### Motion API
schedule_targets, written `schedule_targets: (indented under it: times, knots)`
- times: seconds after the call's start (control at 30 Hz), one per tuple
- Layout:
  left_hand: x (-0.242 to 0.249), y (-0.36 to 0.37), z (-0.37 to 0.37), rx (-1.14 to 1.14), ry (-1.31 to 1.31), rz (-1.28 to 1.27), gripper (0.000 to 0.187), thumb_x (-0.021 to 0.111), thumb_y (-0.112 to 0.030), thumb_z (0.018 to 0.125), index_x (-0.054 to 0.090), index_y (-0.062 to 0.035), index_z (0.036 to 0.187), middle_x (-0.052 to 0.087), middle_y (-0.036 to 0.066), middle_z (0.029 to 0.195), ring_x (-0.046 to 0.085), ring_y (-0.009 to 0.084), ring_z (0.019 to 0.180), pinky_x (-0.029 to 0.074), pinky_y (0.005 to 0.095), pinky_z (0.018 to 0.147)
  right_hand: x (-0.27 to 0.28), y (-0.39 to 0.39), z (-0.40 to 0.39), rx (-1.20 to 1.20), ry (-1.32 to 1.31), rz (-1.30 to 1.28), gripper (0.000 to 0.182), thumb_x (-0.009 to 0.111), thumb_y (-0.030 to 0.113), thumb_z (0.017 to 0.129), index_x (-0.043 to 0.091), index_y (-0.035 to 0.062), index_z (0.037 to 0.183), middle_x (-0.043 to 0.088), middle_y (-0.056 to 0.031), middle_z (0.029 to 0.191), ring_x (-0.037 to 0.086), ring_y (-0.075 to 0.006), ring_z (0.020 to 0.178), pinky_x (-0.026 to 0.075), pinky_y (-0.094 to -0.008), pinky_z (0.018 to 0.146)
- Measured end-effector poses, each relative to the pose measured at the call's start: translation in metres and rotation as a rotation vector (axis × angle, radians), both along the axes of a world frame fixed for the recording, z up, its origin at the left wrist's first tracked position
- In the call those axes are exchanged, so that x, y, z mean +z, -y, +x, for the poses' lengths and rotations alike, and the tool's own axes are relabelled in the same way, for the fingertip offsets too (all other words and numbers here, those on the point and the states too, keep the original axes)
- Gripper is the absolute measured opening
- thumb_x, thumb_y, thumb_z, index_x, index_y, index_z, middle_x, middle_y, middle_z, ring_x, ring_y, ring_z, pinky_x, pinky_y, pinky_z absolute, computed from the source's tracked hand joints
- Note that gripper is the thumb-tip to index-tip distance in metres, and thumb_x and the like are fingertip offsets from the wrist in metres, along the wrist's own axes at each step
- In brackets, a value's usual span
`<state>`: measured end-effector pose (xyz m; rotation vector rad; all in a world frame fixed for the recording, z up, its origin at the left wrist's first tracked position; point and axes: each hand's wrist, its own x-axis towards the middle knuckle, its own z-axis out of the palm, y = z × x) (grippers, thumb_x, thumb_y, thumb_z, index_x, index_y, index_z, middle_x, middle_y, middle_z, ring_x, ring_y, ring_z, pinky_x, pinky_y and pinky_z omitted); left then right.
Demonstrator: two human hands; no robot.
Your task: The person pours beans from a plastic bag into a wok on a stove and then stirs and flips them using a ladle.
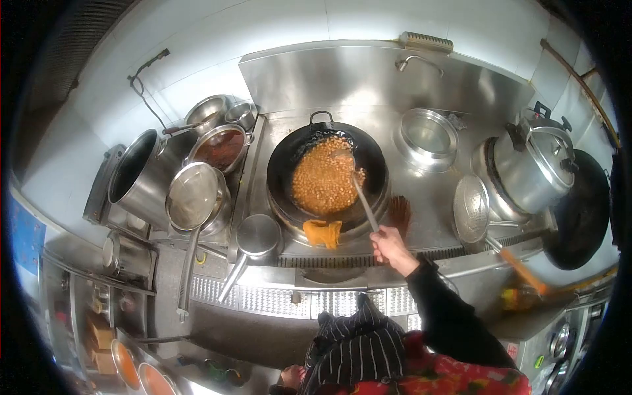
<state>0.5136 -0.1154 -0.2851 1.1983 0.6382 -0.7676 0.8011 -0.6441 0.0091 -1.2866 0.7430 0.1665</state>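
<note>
Steel ladle [366, 204]: gripped by your right hand [393, 251], fingers closed round the handle's near end; its bowl is partly sunk in the food, so its outline is hard to make out.
Brown food pieces [319, 178]: ahead and left of your right hand, inside the black wok [280, 158].
Left hand [290, 376]: low at the bottom edge beside your striped apron [355, 349], partly hidden; you cannot tell how open it is or what it holds.
Yellow cloth [322, 233]: left of your right hand, at the wok's near side.
Brush [399, 214]: just beyond your right hand, close to the wok's right side.
Open room: steel worktop [431, 210] between brush and perforated strainer [471, 207], right of your right hand.
Far right: a dark shape is cut off.
</note>
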Motion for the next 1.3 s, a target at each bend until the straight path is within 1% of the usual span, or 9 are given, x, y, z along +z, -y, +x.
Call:
schedule_targets:
  times: [0.2, 0.37, 0.57, 0.73, 0.8, 0.87, 1.03, 1.17, 1.3]
  knots:
    - [0.057, 0.027, 0.008, -0.354, 0.188, 0.443, 0.019, 0.051, -0.011, 0.091, 0.063, 0.0045, 0.090, 0.068, 0.013, 0.084, 0.067, 0.0240, 0.078, 0.057, 0.0357, 0.070, 0.009, 0.012, -0.034, -0.017, 0.017, 0.265, 0.029, 0.062, 0.011, 0.095, 0.054, -0.0001, 0.120, 0.050, 0.0002, 0.067, 0.045, -0.0091, 0.046, 0.033, -0.0268, 0.036]
    - [0.019, 0.018, -0.014, -0.311, 0.309, 0.555, 0.020, 0.056, -0.018, 0.089, 0.066, -0.0013, 0.085, 0.070, 0.007, 0.081, 0.069, 0.0201, 0.078, 0.057, 0.0352, 0.065, -0.038, 0.029, -0.020, 0.072, 0.314, -1.083, 0.039, 0.061, 0.015, 0.090, 0.052, -0.0036, 0.124, 0.065, -0.0253, 0.079, 0.067, -0.0402, 0.073, 0.052, -0.0470, 0.067]
    - [0.041, 0.018, -0.013, -0.868, 0.688, 0.924, 0.024, 0.061, -0.027, 0.082, 0.068, -0.0056, 0.088, 0.071, 0.008, 0.085, 0.069, 0.0257, 0.082, 0.056, 0.0405, 0.069, -0.031, 0.004, 0.005, 0.031, 0.091, -0.449, 0.030, 0.058, 0.011, 0.093, 0.056, -0.0033, 0.119, 0.061, -0.0153, 0.071, 0.061, -0.0313, 0.058, 0.047, -0.0416, 0.050]
    - [0.059, 0.021, -0.012, 0.030, 0.270, -0.109, 0.031, 0.064, -0.029, 0.083, 0.063, -0.0034, 0.100, 0.068, 0.014, 0.083, 0.068, 0.0326, 0.086, 0.055, 0.0469, 0.070, 0.007, -0.004, -0.023, -0.026, -0.005, 0.235, 0.018, 0.058, 0.008, 0.095, 0.057, 0.0003, 0.111, 0.048, -0.0008, 0.065, 0.046, -0.0112, 0.046, 0.035, -0.0285, 0.036]
    - [0.057, 0.012, -0.003, -0.351, 0.526, 0.519, 0.029, 0.060, -0.029, 0.086, 0.064, -0.0011, 0.093, 0.068, 0.015, 0.081, 0.066, 0.0305, 0.079, 0.053, 0.0448, 0.068, -0.003, 0.005, -0.032, -0.029, 0.020, 0.239, 0.017, 0.059, 0.010, 0.095, 0.058, 0.0004, 0.109, 0.047, 0.0009, 0.064, 0.044, -0.0087, 0.046, 0.033, -0.0270, 0.034]
    - [0.059, 0.014, -0.003, -0.744, 0.755, 1.150, 0.032, 0.057, -0.029, 0.088, 0.065, 0.0012, 0.086, 0.067, 0.015, 0.078, 0.065, 0.0285, 0.072, 0.052, 0.0427, 0.066, -0.032, 0.013, -0.035, 0.014, 0.125, -0.225, 0.023, 0.061, 0.016, 0.094, 0.057, -0.0011, 0.109, 0.056, -0.0076, 0.065, 0.053, -0.0197, 0.047, 0.040, -0.0345, 0.039]
    - [0.104, 0.057, 0.047, 0.335, 0.411, 0.812, 0.029, 0.052, -0.017, 0.087, 0.052, 0.0000, 0.064, 0.051, 0.007, 0.055, 0.048, 0.0155, 0.051, 0.043, 0.0342, 0.053, -0.044, 0.015, -0.009, 0.035, 0.175, -1.025, 0.035, 0.057, 0.016, 0.089, 0.053, -0.0042, 0.117, 0.063, -0.0308, 0.080, 0.061, -0.0510, 0.083, 0.049, -0.0537, 0.073]
    - [0.109, 0.059, 0.085, 0.237, 0.501, 0.657, 0.021, 0.054, -0.019, 0.093, 0.056, -0.0019, 0.083, 0.057, 0.005, 0.073, 0.052, 0.0145, 0.068, 0.044, 0.0307, 0.064, -0.004, -0.020, -0.004, -0.095, 0.031, -0.034, 0.009, 0.057, 0.008, 0.096, 0.057, 0.0019, 0.102, 0.045, 0.0000, 0.066, 0.042, -0.0091, 0.046, 0.035, -0.0268, 0.037]
    - [0.119, 0.095, 0.148, -0.091, 0.957, 0.867, 0.016, 0.061, -0.016, 0.090, 0.063, -0.0001, 0.088, 0.065, 0.012, 0.080, 0.061, 0.0258, 0.072, 0.049, 0.0384, 0.068, 0.001, -0.023, -0.024, -0.034, 0.034, 0.207, 0.011, 0.059, 0.010, 0.096, 0.055, 0.0023, 0.101, 0.046, 0.0003, 0.064, 0.045, -0.0097, 0.046, 0.033, -0.0290, 0.035]
